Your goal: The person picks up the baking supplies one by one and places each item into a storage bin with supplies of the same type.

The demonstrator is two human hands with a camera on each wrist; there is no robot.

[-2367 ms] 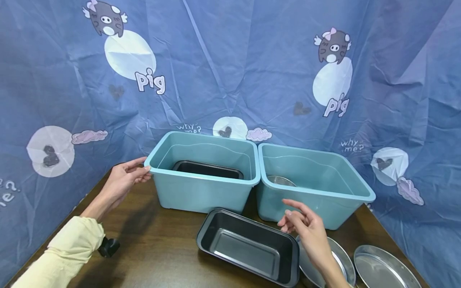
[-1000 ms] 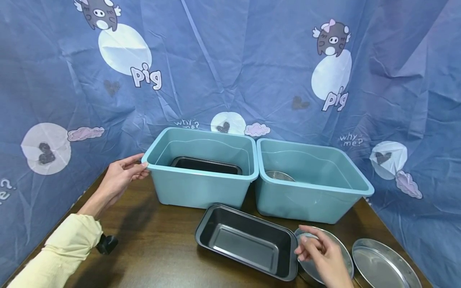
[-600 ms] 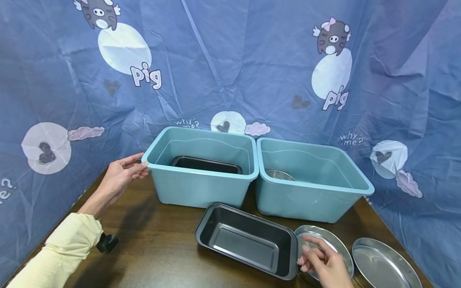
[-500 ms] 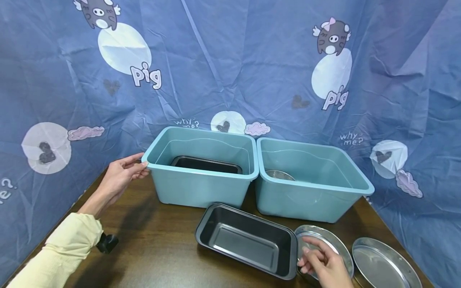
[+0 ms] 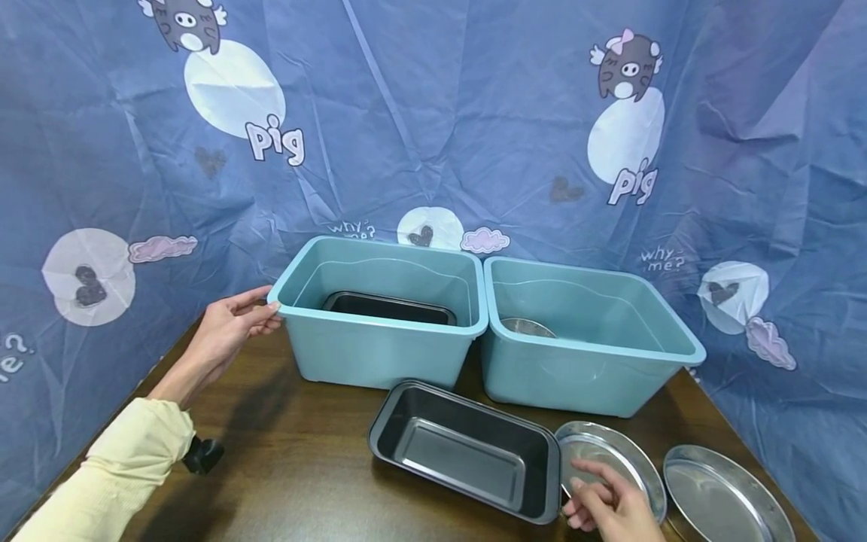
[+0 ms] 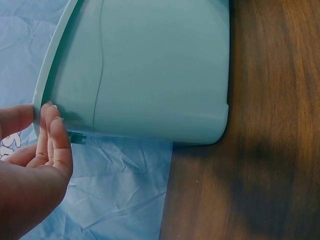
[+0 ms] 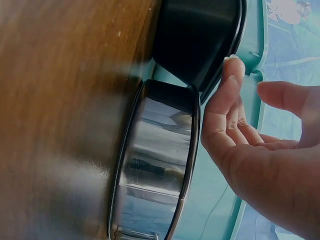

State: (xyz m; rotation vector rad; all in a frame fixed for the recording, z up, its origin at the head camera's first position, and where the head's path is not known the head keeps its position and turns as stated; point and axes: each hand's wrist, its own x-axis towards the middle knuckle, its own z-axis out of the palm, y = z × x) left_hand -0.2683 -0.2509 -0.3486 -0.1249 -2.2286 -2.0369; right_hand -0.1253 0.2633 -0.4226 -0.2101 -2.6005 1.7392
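My left hand [image 5: 223,331] grips the rim at the near left corner of the left teal bin [image 5: 379,354]. In the left wrist view the thumb and fingers of the left hand [image 6: 42,170] pinch that rim from both sides. My right hand [image 5: 612,504] hovers over the near side of a round metal cake pan [image 5: 599,444], beside the right end of a black loaf pan [image 5: 467,463]. In the right wrist view the right hand [image 7: 265,150] holds nothing; its fingers are loosely bent, thumb apart, close to both pans' rims.
Another black pan [image 5: 386,307] lies inside the left bin. The right teal bin [image 5: 562,384] stands alongside, with a round metal pan [image 5: 528,327] partly visible inside. A second round cake pan [image 5: 721,489] lies at the table's right. A blue printed cloth [image 5: 433,113] hangs behind.
My right hand has come back from in front of the right bin, down towards the near round pan. The left hand keeps its grip on the left bin's rim.
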